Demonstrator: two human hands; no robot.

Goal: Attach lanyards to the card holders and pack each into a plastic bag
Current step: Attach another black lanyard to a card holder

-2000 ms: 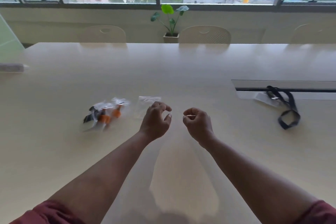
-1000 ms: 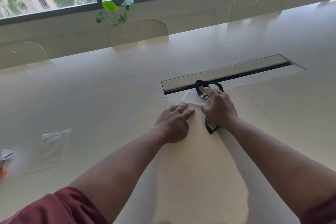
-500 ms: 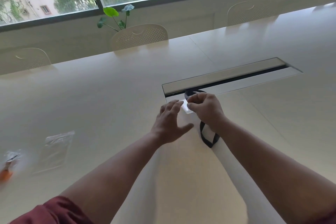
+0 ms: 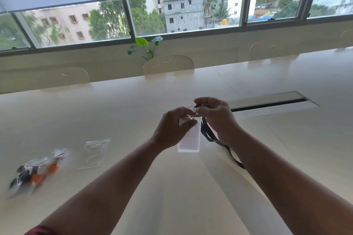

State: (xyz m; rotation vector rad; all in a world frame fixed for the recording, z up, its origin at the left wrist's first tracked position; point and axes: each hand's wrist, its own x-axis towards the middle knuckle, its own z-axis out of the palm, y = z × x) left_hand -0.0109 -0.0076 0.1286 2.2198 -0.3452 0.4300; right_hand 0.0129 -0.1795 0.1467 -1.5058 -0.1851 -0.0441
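Note:
Above the middle of the table my left hand (image 4: pixel 172 128) pinches the top of a clear card holder (image 4: pixel 190 139), which hangs down below my fingers. My right hand (image 4: pixel 215 115) pinches the clip end of a black lanyard (image 4: pixel 214 138) right at the holder's top edge. The strap trails down under my right forearm. Whether the clip is through the holder's slot is hidden by my fingers. An empty clear plastic bag (image 4: pixel 94 152) lies flat on the table to the left.
Packed bags with orange and black lanyards (image 4: pixel 36 173) lie at the far left, blurred. A long cable slot (image 4: pixel 267 106) is set into the table (image 4: pixel 133 110) behind my hands. Chairs (image 4: pixel 168 64) and a potted plant (image 4: pixel 146 46) stand along the far edge.
Both hands lifted the card holder and lanyard off the table beside the slot and brought them up and toward me. The view swung back left, showing the bags again.

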